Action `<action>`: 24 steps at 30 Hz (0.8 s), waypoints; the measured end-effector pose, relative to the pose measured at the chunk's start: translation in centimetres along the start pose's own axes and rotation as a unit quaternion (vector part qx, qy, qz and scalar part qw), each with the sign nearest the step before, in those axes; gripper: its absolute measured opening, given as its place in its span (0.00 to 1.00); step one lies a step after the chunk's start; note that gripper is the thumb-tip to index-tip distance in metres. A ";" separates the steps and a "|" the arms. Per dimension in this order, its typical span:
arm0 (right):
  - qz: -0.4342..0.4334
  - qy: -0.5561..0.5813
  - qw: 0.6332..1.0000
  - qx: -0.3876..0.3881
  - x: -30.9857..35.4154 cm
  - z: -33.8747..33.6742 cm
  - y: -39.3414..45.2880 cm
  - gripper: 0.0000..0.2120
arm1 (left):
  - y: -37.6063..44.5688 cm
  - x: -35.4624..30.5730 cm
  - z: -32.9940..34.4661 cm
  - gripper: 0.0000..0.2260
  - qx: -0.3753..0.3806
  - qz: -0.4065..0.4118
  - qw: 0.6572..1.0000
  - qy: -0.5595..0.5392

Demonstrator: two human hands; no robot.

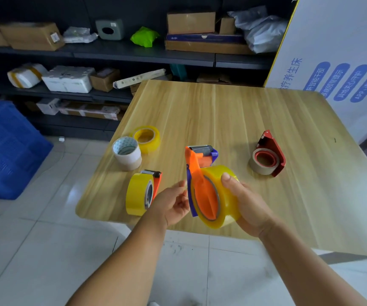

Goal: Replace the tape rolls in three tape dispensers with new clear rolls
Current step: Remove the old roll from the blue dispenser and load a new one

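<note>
Above the near edge of the wooden table (233, 111), my right hand (247, 205) grips a clear yellowish tape roll (226, 195) that sits on an orange and blue dispenser (202, 173). Just left of that dispenser is my left hand (173, 203), fingers curled beside its blue edge, holding nothing that I can see. A second orange dispenser with a yellow roll (140, 194) stands at the table's left front. A red dispenser with a beige roll (268, 156) lies to the right. Two loose rolls lie at the left: a white one (127, 152) and a clear yellowish one (146, 138).
Dark shelves (120, 51) with cardboard boxes and parcels run along the back. A blue plastic crate (5, 149) stands on the tiled floor to the left. A white printed board (337, 51) leans at the right, behind the table.
</note>
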State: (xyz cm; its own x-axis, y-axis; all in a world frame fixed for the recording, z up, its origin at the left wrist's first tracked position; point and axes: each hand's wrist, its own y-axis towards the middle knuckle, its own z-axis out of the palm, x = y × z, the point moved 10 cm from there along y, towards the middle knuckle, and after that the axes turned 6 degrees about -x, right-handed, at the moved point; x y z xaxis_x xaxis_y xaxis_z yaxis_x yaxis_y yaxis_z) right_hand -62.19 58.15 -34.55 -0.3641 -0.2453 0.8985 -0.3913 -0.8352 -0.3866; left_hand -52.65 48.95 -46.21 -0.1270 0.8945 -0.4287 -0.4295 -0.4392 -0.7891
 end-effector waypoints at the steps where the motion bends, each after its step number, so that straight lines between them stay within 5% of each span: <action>1: 0.005 0.003 1.000 0.000 -0.3 0.2 0.0 0.26 | -0.2 0.3 -0.1 0.12 0.011 0.002 1.000 -0.004; 11: 0.044 0.000 0.998 -0.042 -3.0 2.3 0.7 0.29 | -1.6 1.8 -1.5 0.07 0.120 0.012 0.992 -0.028; 16: 0.081 0.011 0.995 -0.065 -4.0 2.7 1.5 0.34 | -1.9 1.4 -1.5 0.13 0.203 0.055 0.978 0.018; 24: 0.139 0.041 0.984 -0.108 -6.5 2.9 3.0 0.35 | 0.0 1.6 -4.5 0.15 0.059 0.070 0.995 0.026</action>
State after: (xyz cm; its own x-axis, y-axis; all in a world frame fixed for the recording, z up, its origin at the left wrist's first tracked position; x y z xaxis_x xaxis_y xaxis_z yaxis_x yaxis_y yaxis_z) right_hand -58.57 55.83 -41.01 -0.5457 -0.4010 0.7357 -0.4340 -0.6158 -0.6576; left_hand -48.81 50.01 -48.88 -0.1480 0.8189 -0.5545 -0.5136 -0.5428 -0.6645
